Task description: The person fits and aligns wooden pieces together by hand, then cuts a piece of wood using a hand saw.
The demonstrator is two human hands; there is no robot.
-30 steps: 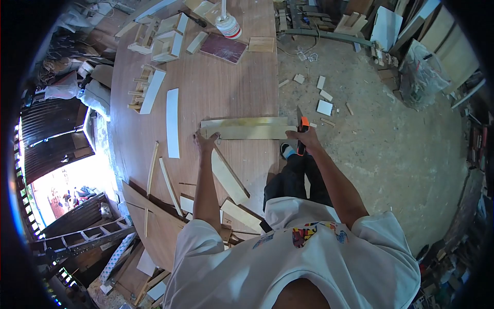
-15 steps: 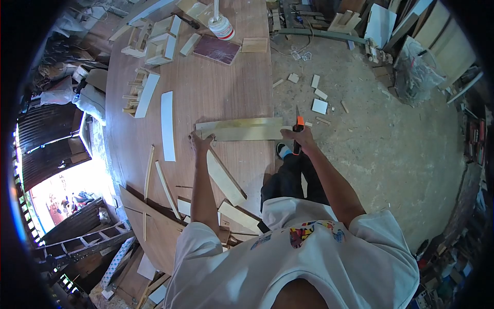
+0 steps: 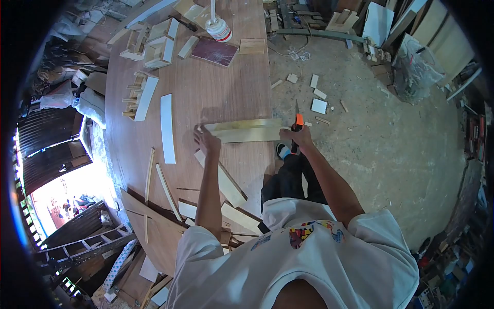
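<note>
Two pale wooden strips [image 3: 247, 135] lie side by side across the tabletop, their right ends at its edge. My left hand [image 3: 207, 141] is at their left end, with its fingers apart and partly covering the wood. My right hand [image 3: 301, 138] is closed around the handle of what looks like a handsaw [image 3: 299, 121], orange and black with a narrow, pointed dark blade facing away from me. The right thumb side is against the strips' right end. A loose pale board [image 3: 226, 183] lies below my left hand, and a white strip [image 3: 168, 129] is to its left.
Small slatted wooden assemblies [image 3: 160, 50] stand at the table's far left, near a white glue tub [image 3: 219, 30] and a dark red slab [image 3: 215, 51]. Thin sticks [image 3: 169, 190] lie nearer me. Offcuts [image 3: 319, 106] and a clear plastic bag [image 3: 416, 72] are on the floor at right.
My left hand has loosened from the left end of the strips and shifted slightly right, with its fingers spreading. My right hand stays nearly in place with the handsaw.
</note>
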